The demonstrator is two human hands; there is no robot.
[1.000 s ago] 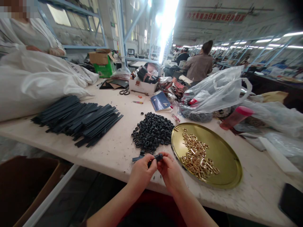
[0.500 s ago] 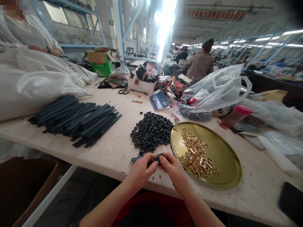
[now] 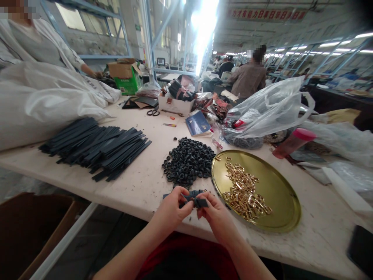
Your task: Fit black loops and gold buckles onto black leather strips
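Although left hand (image 3: 173,208) and right hand (image 3: 215,210) partly cover it, dark strap (image 3: 202,203) shows between them, each grip pinching it | position: above bench (image 3: 155,165) near front edge, this side of black loop pile (image 3: 189,161), left of golden tray (image 3: 281,194) | fine detail: too small | dark flat object (image 3: 361,249): cut off, right edge

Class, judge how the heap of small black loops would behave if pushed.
The heap of black loops would probably spread, since several lie apart at its edge. A stray loop might roll, being roundish, and is likely light, looking small and hollow.
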